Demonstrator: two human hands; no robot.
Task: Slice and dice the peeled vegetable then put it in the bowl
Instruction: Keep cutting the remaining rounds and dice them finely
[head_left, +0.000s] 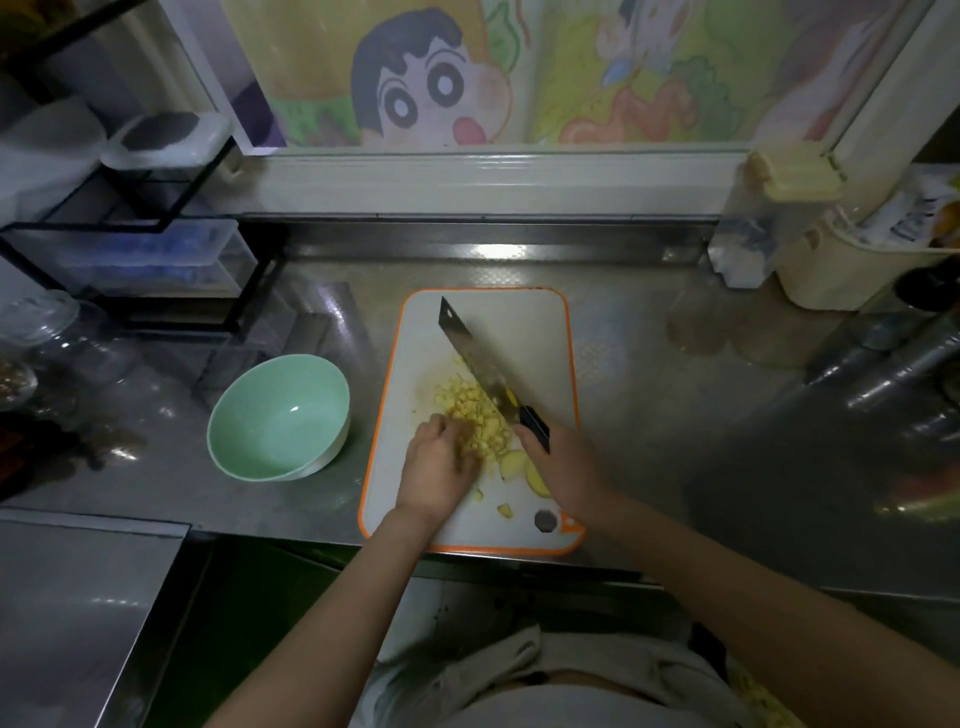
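Note:
A heap of small yellow diced vegetable pieces (475, 410) lies in the middle of a white cutting board with an orange rim (540, 332). My right hand (563, 462) grips the black handle of a long knife (470, 353), whose blade rests against the right side of the heap. My left hand (436, 465) sits on the heap's left side with fingers curled over the pieces. Two larger uncut chunks (514, 462) lie between my hands. A mint-green bowl (278, 415) stands empty on the counter to the left of the board.
A black wire rack with clear containers (150, 249) stands at the back left, glass jars (41, 332) at the far left. Plastic containers (779, 218) and stacked cups (893, 358) fill the right side. The counter's front edge runs just below the board.

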